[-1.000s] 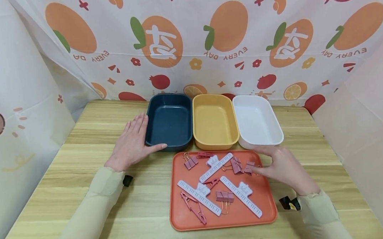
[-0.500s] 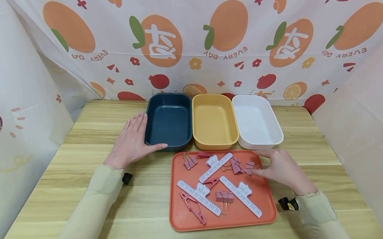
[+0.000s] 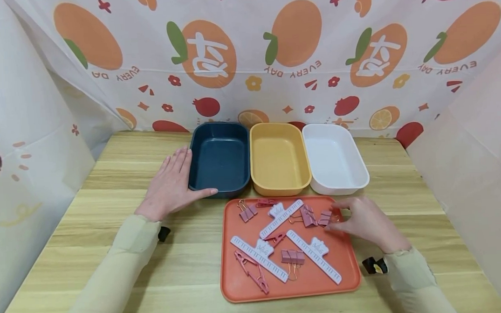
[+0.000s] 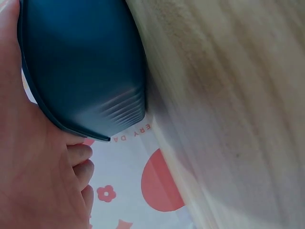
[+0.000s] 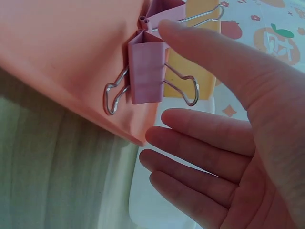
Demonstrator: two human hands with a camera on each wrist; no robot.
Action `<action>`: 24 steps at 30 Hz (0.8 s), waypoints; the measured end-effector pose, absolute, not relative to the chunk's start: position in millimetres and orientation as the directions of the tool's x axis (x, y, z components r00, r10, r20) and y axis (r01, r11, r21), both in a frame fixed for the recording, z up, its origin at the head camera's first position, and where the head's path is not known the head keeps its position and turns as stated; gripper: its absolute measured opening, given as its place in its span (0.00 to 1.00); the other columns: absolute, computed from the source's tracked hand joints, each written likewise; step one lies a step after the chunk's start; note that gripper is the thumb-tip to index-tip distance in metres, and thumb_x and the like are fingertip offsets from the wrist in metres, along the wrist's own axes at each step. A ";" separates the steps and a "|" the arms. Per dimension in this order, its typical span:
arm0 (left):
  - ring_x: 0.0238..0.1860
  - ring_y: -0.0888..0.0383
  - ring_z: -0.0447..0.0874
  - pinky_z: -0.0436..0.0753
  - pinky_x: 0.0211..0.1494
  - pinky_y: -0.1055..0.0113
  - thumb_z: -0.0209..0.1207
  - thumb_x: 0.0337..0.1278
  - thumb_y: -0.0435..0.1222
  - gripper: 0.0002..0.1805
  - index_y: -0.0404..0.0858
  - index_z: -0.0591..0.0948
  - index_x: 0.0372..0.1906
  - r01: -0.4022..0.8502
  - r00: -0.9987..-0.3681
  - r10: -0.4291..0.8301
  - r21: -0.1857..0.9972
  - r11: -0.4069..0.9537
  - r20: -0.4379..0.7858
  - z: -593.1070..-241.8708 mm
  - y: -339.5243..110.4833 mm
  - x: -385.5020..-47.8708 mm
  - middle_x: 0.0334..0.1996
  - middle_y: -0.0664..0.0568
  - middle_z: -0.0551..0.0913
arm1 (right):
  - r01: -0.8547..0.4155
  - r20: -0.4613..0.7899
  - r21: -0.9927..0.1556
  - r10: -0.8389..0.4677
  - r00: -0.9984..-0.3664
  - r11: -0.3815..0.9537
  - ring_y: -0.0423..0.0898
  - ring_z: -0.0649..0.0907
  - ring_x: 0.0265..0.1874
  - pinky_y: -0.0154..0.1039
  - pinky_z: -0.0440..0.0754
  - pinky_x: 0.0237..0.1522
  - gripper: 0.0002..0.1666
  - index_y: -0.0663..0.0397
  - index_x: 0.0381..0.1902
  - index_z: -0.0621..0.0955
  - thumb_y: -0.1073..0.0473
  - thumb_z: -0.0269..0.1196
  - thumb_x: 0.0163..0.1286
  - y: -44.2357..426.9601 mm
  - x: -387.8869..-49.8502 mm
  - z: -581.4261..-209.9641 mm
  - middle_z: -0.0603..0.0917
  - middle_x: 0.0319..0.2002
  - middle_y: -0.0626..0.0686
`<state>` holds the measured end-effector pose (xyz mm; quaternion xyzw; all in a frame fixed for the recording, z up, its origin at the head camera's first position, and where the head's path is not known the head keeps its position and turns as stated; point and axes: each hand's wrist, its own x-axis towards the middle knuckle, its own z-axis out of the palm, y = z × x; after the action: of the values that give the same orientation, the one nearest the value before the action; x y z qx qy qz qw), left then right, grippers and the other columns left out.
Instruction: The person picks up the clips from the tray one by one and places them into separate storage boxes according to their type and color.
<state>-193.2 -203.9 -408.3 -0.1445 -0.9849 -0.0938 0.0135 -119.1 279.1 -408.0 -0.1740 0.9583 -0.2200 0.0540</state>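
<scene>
In the head view my left hand lies against the left side of a dark blue bin. Its fingers are straight, and the thumb touches the bin's front rim. At the back right corner of an orange tray, my right hand is beside a pink binder clip. In the right wrist view that binder clip stands between the spread thumb and fingers, its wire handles folded out. The thumb overlaps a second binder clip behind it; contact is unclear. Nothing is held in the right hand.
Several other clips are on the tray: lilac ruler-shaped clips with piano-key markings, pink clothespins and more binder clips. A yellow bin and a white bin adjoin the blue one. A fruit-print curtain hangs behind.
My right thumb has shifted slightly toward the near side, so more of the binder clip beside it shows. The left hand stays at the blue bin. The head view has drifted a little.
</scene>
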 end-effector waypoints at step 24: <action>0.80 0.39 0.39 0.40 0.79 0.45 0.51 0.45 0.81 0.74 0.30 0.44 0.81 0.275 -0.961 0.268 0.186 0.943 0.063 -410.7 -203.7 -193.5 0.80 0.35 0.44 | -0.309 0.008 -0.461 -0.344 -0.939 0.832 0.43 0.86 0.38 0.45 0.87 0.42 0.19 0.51 0.42 0.90 0.52 0.81 0.54 279.0 -118.3 -417.5 0.88 0.36 0.42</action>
<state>-193.5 -203.7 -410.7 -0.1379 -0.9855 -0.0967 0.0182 -118.3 279.0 -417.5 -0.1705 0.9563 -0.2346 0.0375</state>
